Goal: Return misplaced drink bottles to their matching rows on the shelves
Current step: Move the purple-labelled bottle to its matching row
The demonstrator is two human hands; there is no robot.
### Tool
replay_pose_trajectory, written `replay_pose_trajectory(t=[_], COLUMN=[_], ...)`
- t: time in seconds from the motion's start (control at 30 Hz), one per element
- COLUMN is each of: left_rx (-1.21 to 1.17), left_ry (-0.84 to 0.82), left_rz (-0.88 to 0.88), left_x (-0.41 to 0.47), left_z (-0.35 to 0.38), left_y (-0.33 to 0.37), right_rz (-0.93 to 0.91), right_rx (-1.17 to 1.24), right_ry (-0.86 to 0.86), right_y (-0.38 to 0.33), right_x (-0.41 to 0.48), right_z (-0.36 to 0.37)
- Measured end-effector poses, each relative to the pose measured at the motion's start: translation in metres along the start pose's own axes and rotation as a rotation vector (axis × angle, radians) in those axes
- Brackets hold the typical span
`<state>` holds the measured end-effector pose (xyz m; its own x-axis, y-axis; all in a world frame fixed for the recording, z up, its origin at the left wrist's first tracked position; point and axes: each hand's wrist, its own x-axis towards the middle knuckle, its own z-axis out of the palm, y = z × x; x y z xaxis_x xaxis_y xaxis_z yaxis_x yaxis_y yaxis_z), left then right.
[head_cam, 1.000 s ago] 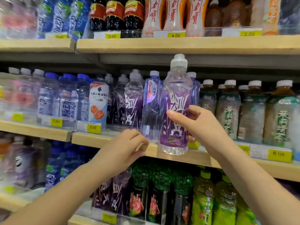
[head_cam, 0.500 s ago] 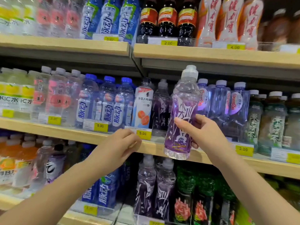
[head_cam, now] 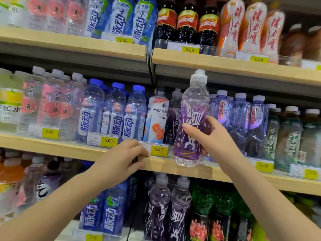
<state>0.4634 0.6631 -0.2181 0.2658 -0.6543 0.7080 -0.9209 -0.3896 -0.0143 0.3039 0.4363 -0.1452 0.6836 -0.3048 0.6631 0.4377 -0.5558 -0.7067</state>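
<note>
1. While gripping the purple bottle (head_cam: pixel 191 122) round its middle with the right hand (head_cam: pixel 213 136), thumb across the label and fingers behind, keep it upright, base hovering just in front of the middle shelf (head_cam: pixel 69 150) lip.
2. Note the left hand (head_cam: pixel 125 159) at that lip, just beside the yellow price tag (head_cam: pixel 158 149), fingers curled against the price strip; cannot tell whether pinching anything.
3. Check for the match before committing: a dark purple bottle (head_cam: pixel 172 122) just behind the held one, in the lane fronted by a white bottle (head_cam: pixel 156 119) with orange fruit on it; lower down, a pair of purple bottles (head_cam: pixel 158 209) with the same white design. Judged likeliest home: one of those two rows.
4. Lift the base clear over the lip rather than into it, steering wide of the pale violet bottles (head_cam: pixel 238 122) to the right.
5. Set down flat, label outward, and let go only once steady.
</note>
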Motion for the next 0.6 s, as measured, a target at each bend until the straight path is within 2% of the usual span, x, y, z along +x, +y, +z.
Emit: replay_pose_trajectory(t=[0.17, 0.6], left_rx=[-0.176, -0.227], left_ry=[-0.005, 0.091], left_rz=[-0.021, -0.017], left_x=[0.002, -0.004], left_z=[0.005, 0.013], left_y=[-0.016, -0.018], right_rz=[-0.019, -0.029], right_rx=[-0.024, -0.046], right_ry=[0.014, 0.002], right_y=[-0.003, 0.005], right_x=[0.015, 0.036], right_z=[-0.003, -0.001])
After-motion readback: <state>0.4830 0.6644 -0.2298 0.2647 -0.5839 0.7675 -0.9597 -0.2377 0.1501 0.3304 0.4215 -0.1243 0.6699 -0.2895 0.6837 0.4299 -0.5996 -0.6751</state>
